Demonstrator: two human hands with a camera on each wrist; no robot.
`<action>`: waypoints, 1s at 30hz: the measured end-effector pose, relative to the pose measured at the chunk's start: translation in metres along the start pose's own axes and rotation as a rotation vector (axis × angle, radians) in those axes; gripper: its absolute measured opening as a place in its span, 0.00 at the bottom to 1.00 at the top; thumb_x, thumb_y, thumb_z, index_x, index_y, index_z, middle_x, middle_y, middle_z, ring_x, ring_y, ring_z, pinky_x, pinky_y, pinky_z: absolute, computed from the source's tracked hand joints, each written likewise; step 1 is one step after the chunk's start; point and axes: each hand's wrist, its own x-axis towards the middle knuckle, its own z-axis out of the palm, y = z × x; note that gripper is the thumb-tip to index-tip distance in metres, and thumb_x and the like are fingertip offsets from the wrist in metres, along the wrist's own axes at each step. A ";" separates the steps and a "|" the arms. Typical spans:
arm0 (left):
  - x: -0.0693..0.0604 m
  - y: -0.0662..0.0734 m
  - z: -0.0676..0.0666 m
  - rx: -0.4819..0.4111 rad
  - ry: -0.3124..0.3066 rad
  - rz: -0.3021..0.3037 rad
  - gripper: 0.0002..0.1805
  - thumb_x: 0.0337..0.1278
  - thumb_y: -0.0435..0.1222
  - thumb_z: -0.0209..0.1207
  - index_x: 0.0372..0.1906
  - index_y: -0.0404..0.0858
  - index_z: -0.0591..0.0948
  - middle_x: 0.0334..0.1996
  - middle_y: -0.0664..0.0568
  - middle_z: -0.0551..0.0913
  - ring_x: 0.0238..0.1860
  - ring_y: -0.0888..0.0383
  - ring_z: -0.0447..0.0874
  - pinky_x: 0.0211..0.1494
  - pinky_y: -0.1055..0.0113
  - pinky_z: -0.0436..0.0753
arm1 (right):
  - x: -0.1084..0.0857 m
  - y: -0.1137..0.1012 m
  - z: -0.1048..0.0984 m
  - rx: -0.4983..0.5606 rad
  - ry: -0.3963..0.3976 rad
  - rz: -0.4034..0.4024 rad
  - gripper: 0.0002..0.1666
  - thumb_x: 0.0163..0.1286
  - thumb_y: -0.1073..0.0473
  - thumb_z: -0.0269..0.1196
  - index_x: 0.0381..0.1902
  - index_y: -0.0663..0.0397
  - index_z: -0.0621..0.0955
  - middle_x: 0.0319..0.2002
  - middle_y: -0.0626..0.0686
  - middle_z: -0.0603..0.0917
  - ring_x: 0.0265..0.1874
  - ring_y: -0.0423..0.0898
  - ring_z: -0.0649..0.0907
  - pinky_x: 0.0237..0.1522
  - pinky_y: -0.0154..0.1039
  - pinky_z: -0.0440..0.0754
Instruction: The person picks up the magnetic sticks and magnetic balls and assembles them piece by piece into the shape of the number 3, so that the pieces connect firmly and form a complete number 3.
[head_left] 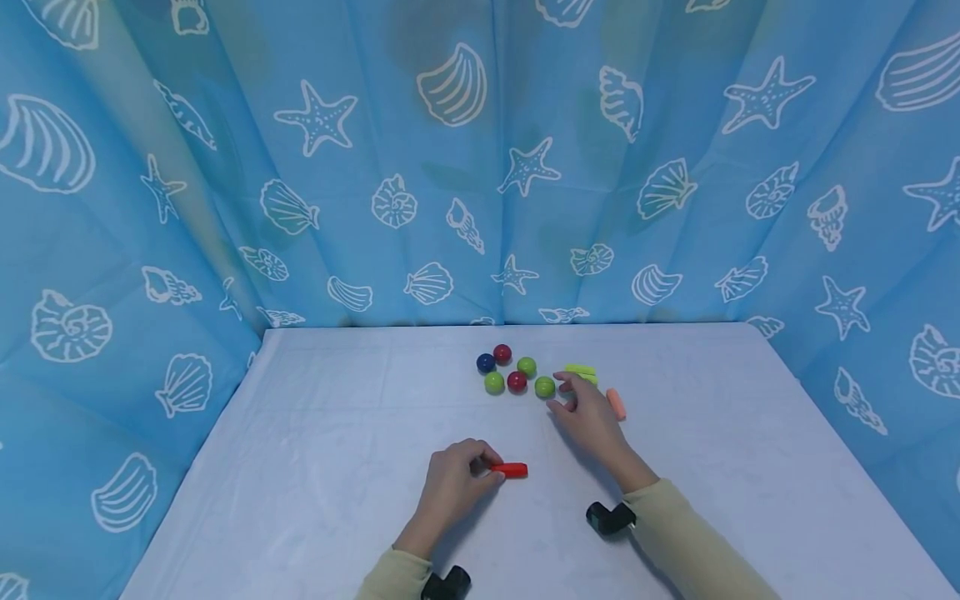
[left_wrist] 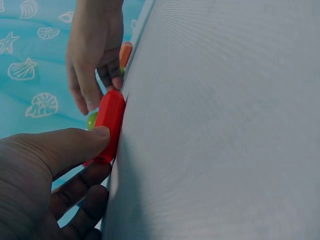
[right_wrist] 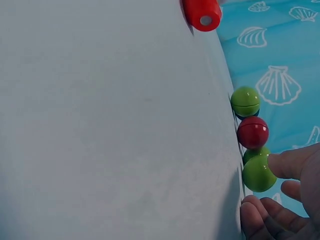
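Left hand (head_left: 456, 483): a narrow pinch; my thumb and fingers hold the red rod (head_left: 513, 471) toward its left end.
Clustered balls: one blue ball (head_left: 486, 363), with red balls (head_left: 517, 382) and green balls (head_left: 494, 383), beyond the rod; probably hard and quick to roll.
Red rod: low over the table (head_left: 337, 467), its free end pointing right; whether it touches the cloth I can't tell. I expect it light, stiff and smooth; pinching opposite sides near the middle should stop it tipping.
Rod's sides: my left wrist view shows long flat faces.
Rod's end: only my right wrist view shows the grey disc (right_wrist: 206, 20) there.
Nearest green ball (head_left: 544, 387): just left of my right fingers; best taken lightly across its widest part.
Right hand (head_left: 588, 417): thumb and fingers apart, gripping nothing; contact with that ball I can't tell.
Yellow-green rods (head_left: 581, 371): behind my right fingers, plain as several only from the head view.
Orange rod (head_left: 616, 404): beside my right hand.
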 end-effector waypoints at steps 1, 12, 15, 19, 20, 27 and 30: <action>0.000 0.000 0.000 -0.001 0.000 0.000 0.09 0.51 0.36 0.75 0.35 0.50 0.87 0.32 0.63 0.84 0.32 0.63 0.75 0.39 0.67 0.78 | 0.001 0.000 0.001 0.000 -0.001 -0.001 0.32 0.70 0.55 0.69 0.69 0.50 0.73 0.55 0.56 0.81 0.37 0.47 0.79 0.40 0.39 0.82; 0.002 -0.001 0.001 0.002 -0.011 -0.029 0.09 0.52 0.38 0.75 0.36 0.51 0.87 0.32 0.64 0.83 0.32 0.63 0.74 0.40 0.67 0.77 | 0.015 0.000 0.007 -0.002 -0.011 -0.038 0.30 0.69 0.57 0.69 0.68 0.48 0.76 0.56 0.56 0.81 0.40 0.48 0.79 0.43 0.42 0.80; 0.002 -0.001 0.001 0.003 -0.014 -0.030 0.09 0.52 0.38 0.75 0.36 0.51 0.87 0.32 0.64 0.83 0.32 0.63 0.74 0.39 0.67 0.77 | 0.015 0.001 0.008 0.004 -0.019 -0.044 0.26 0.69 0.58 0.69 0.64 0.49 0.78 0.55 0.55 0.82 0.42 0.49 0.79 0.45 0.44 0.81; 0.001 0.000 0.001 0.005 -0.016 -0.027 0.09 0.52 0.38 0.75 0.36 0.51 0.87 0.31 0.64 0.82 0.31 0.63 0.73 0.38 0.68 0.77 | 0.015 0.001 0.009 0.020 -0.021 -0.031 0.23 0.69 0.58 0.69 0.61 0.49 0.79 0.52 0.53 0.82 0.40 0.49 0.79 0.46 0.44 0.82; 0.001 0.000 0.001 0.006 -0.016 -0.027 0.09 0.52 0.38 0.75 0.36 0.51 0.87 0.31 0.64 0.82 0.31 0.63 0.73 0.38 0.68 0.76 | 0.015 0.000 0.009 0.025 -0.021 -0.026 0.23 0.69 0.58 0.69 0.60 0.48 0.79 0.51 0.53 0.83 0.40 0.49 0.79 0.45 0.44 0.82; 0.001 -0.001 0.001 0.008 -0.012 -0.030 0.09 0.51 0.37 0.75 0.36 0.51 0.87 0.32 0.64 0.83 0.32 0.64 0.74 0.39 0.67 0.77 | 0.010 -0.002 0.009 0.008 -0.041 -0.015 0.22 0.68 0.57 0.70 0.59 0.46 0.80 0.50 0.52 0.83 0.38 0.48 0.79 0.42 0.42 0.81; 0.001 -0.001 0.001 0.005 -0.010 -0.028 0.09 0.51 0.37 0.75 0.36 0.51 0.87 0.32 0.64 0.83 0.32 0.64 0.74 0.39 0.67 0.77 | 0.006 -0.003 0.008 0.004 -0.056 -0.016 0.22 0.67 0.57 0.71 0.59 0.45 0.80 0.49 0.51 0.83 0.38 0.47 0.79 0.42 0.41 0.81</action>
